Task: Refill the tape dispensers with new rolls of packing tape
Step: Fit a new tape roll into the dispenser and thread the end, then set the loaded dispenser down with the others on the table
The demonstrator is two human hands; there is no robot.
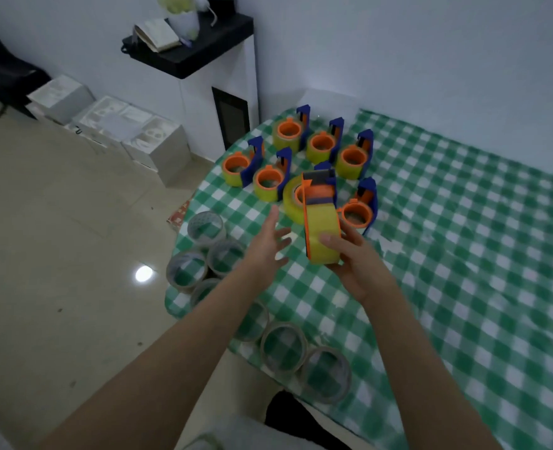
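I'm seeing matt orange-and-blue plastic dispenser (320, 193), glossy yellow tape (324, 235), shiny clear rolls (283, 347), matt checked cloth (463, 254), polished floor (57, 254)

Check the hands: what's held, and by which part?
The right hand grips a loaded dispenser by the near end of its yellow roll, with the thumb across the tape face. The left hand is open beside it and holds nothing.

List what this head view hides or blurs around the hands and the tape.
All in the head view:
- Yellow roll: partly covered by the held dispenser; whether it is mounted cannot be told.
- Right hand: fingers partly hidden behind that dispenser.
- Clear roll: partly under the left forearm.
- Shelf items: blurred and too dim to name.
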